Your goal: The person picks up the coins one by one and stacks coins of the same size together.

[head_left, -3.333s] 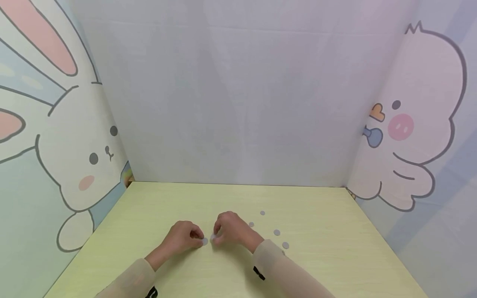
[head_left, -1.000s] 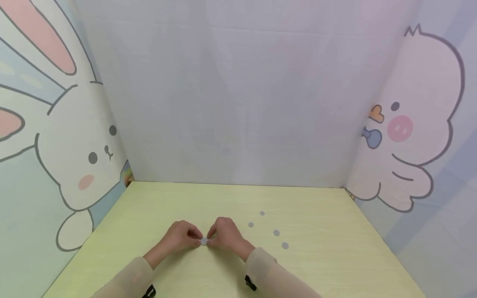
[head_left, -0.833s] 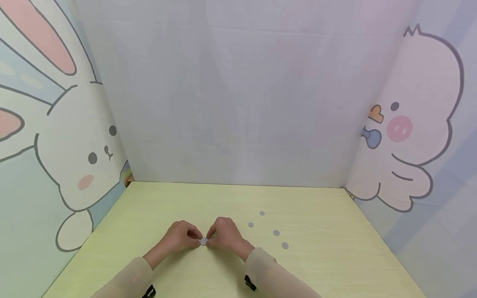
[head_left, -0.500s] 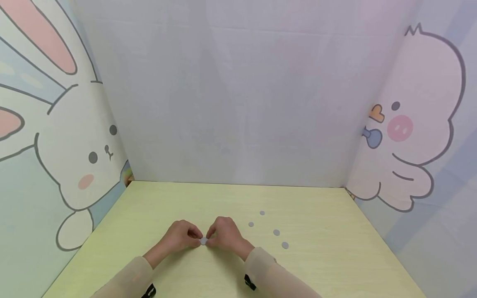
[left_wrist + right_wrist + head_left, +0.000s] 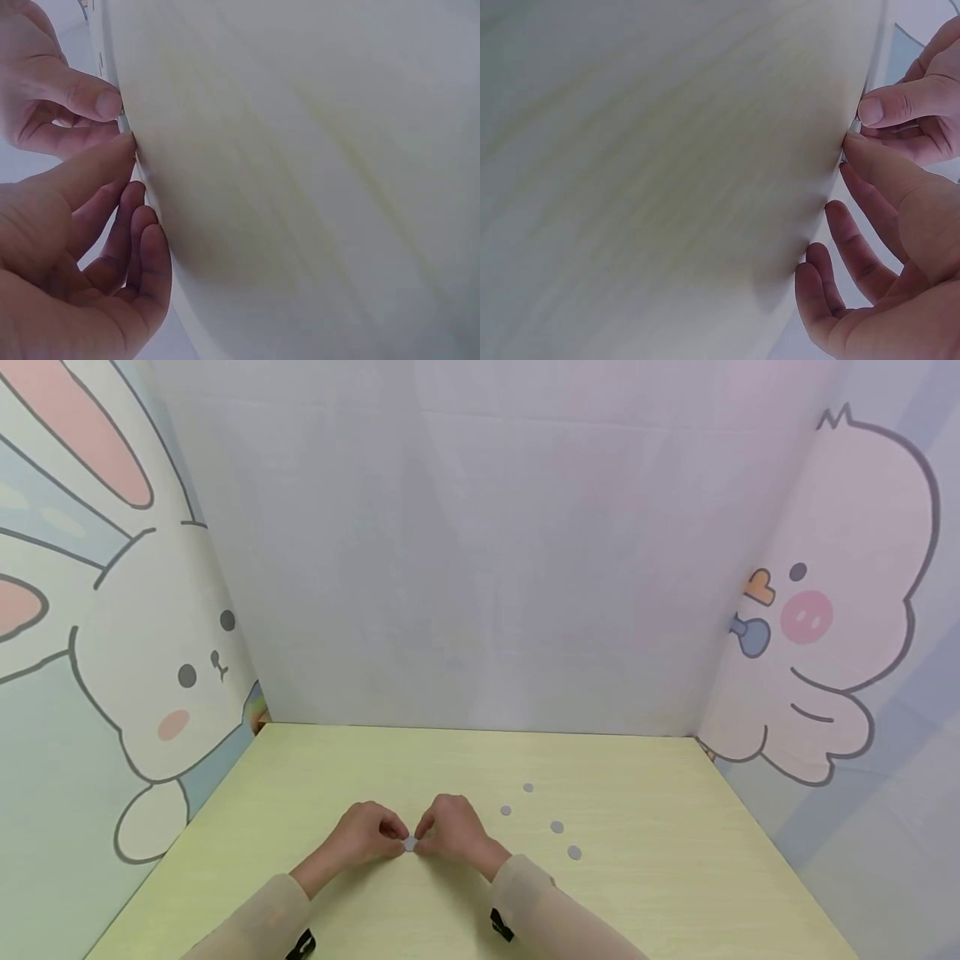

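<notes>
Disc, one, I note: left hand pinching its left edge, right hand its right; I'd press evenly.

The place is recorded as a table nook enclosed at the back and on both sides; whether it is set within a home, an office or a lab cannot be determined. A light yellow table with faint wood grain is closed off at its far edge by a plain pale backdrop, across which a long horizontal crease is seen. The left side is covered by a pastel left panel, printed with a large white rabbit; the right side is covered by a right panel, printed with a pink-cheeked cartoon figure. A nursery-like look is given by these prints.
</notes>
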{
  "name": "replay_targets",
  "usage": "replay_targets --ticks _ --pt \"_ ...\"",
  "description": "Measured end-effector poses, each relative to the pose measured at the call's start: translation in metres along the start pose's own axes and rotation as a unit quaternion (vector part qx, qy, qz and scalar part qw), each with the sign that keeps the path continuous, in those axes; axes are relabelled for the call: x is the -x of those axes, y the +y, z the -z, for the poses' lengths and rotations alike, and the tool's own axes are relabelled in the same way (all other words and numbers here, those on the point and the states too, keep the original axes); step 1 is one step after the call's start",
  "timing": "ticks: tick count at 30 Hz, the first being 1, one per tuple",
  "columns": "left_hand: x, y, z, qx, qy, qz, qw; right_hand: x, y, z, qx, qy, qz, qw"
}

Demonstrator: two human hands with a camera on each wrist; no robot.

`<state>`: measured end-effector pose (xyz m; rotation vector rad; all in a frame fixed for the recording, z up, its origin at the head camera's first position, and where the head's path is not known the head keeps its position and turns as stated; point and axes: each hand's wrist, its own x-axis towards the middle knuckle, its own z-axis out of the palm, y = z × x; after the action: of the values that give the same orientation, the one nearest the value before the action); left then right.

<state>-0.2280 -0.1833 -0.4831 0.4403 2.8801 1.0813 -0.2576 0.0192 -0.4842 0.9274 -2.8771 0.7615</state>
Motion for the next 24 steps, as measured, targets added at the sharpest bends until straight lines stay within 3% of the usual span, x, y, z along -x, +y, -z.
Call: replay_targets --ticks 15,24 --pt "-0.0007 0.0002 0.0007 -0.008 -0.001 -0.016 0.9998 -0.001 -0.003 0.0033 -0.005 -0.004 -0.015 1.0" --pt "-0.0008 -0.0007 -0.001 -0.012 0.0 -0.006 0.9999 -0.0025 -0.003 0.0027 -0.016 -0.01 -0.03 0.999"
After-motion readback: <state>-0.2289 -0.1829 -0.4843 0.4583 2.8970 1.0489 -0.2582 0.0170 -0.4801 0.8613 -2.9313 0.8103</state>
